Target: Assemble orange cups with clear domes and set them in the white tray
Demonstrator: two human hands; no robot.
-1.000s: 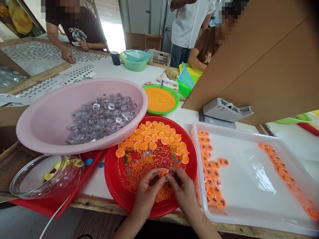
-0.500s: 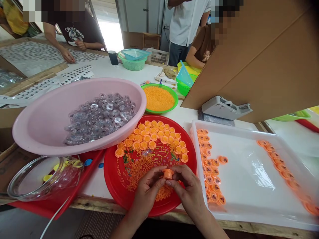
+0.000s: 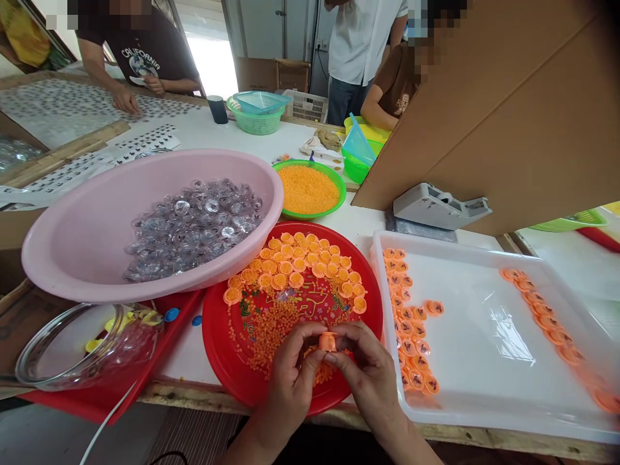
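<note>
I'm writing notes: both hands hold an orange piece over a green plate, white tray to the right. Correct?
The head view shows a red plate, not green. The left hand and right hand do hold an orange piece over it, white tray to the right.

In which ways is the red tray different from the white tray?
The red tray is round and patterned, whereas the white tray is rectangular and plain. The red tray lies beneath the left hand and right hand; the white tray stands to their right. Both hold small orange pieces.
</note>
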